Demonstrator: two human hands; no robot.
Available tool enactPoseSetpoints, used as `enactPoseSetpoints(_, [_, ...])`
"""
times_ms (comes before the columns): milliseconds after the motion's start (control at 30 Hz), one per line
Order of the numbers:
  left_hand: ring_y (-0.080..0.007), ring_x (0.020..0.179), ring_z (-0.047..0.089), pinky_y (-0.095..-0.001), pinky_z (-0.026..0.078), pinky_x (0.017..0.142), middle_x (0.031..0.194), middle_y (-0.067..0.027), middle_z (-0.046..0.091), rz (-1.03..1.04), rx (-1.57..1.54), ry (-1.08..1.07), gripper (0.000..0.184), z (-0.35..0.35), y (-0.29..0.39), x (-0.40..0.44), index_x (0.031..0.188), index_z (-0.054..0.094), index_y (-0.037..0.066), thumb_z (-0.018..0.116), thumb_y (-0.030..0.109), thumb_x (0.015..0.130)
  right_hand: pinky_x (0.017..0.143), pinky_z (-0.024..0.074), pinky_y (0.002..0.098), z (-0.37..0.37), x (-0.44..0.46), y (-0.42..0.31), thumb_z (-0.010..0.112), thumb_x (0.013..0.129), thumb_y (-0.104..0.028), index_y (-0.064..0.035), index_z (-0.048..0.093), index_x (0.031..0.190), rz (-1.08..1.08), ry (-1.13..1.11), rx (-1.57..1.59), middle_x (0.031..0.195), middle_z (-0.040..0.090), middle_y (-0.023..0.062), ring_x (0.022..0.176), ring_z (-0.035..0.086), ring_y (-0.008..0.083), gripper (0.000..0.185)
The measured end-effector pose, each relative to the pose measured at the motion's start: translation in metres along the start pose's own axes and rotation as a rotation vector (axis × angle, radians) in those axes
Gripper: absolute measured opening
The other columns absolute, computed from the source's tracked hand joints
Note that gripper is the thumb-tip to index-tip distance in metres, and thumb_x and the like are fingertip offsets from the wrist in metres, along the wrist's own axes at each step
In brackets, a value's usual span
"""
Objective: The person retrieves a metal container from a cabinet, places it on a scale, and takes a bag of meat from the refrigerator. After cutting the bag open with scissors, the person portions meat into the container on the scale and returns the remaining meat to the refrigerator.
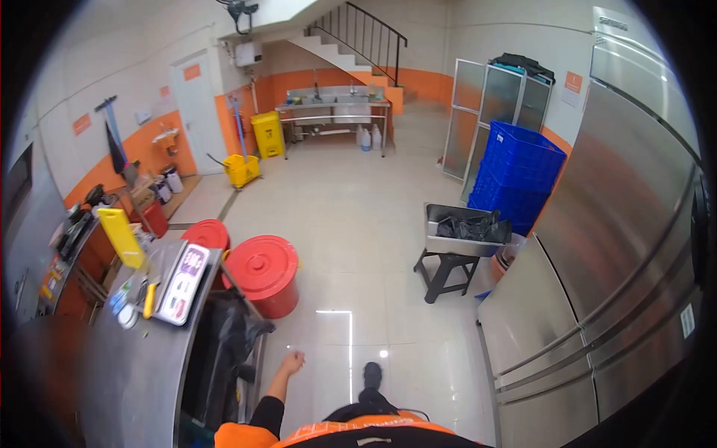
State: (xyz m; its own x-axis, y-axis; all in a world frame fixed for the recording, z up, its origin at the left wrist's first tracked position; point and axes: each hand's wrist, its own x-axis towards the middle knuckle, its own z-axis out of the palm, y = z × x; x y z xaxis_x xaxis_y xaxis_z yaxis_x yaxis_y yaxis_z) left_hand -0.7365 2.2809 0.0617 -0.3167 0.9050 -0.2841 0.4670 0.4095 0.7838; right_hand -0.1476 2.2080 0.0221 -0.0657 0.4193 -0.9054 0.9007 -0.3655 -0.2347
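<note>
My left hand (pixel 293 362) hangs low over the tiled floor, just right of the steel table (pixel 142 373). Its fingers look loosely curled, and nothing shows in them. Black bags (pixel 224 351) bulge from beneath the table close to that arm. On the table top lie a digital scale (pixel 184 284) with a lit display, a yellow-handled knife (pixel 150 300) and a small white round item (pixel 128 317). Beyond the hand stands a large red lidded bin (pixel 261 269). My right hand is out of view.
A second red bin (pixel 206 234) stands behind the first. To the right, a steel tray (pixel 448 239) with black bags rests on a black stool (pixel 447 272), near stacked blue crates (pixel 519 168) and a tall steel refrigerator (pixel 620 201). Farther off are a yellow mop bucket (pixel 242 171) and sink (pixel 340 104).
</note>
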Motion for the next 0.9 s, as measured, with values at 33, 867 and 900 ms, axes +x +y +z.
enactPoseSetpoints(33, [-0.02, 0.067, 0.062, -0.033, 0.05, 0.065, 0.08, -0.0134, 0.064, 0.047, -0.029, 0.025, 0.033, -0.003, 0.021, 0.044, 0.098, 0.059, 0.001, 0.045, 0.03, 0.089, 0.071, 0.0481, 0.0431, -0.022, 0.014, -0.012, 0.047, 0.077, -0.027, -0.004, 0.065, 0.077, 0.02, 0.002, 0.027, 0.084, 0.063, 0.0176, 0.08, 0.06, 0.0343, 0.029])
enactPoseSetpoints(867, [-0.0321, 0.09, 0.058, -0.038, 0.046, 0.079, 0.097, -0.0212, 0.06, -0.139, 0.468, -0.248, 0.037, -0.094, 0.197, 0.793, 0.1, 0.06, 0.0, 0.038, 0.028, 0.089, 0.066, 0.0463, 0.0383, -0.548, 0.375, -0.513, 0.045, 0.083, -0.023, -0.0024, 0.064, 0.079, 0.074, 0.032, 0.409, 0.073, 0.063, 0.0129, 0.07, 0.061, 0.0209, 0.028])
enactPoseSetpoints(900, [-0.0331, 0.092, 0.058, -0.0383, 0.046, 0.081, 0.099, -0.0221, 0.06, -0.01, 0.48, -0.204, 0.038, -0.087, 0.248, 0.868, 0.101, 0.06, 0.0, 0.037, 0.028, 0.09, 0.065, 0.0456, 0.0372, -0.55, 0.367, -0.505, 0.046, 0.085, -0.024, -0.0035, 0.063, 0.084, 0.19, -0.082, 0.634, 0.074, 0.063, 0.0105, 0.07, 0.06, 0.0174, 0.027])
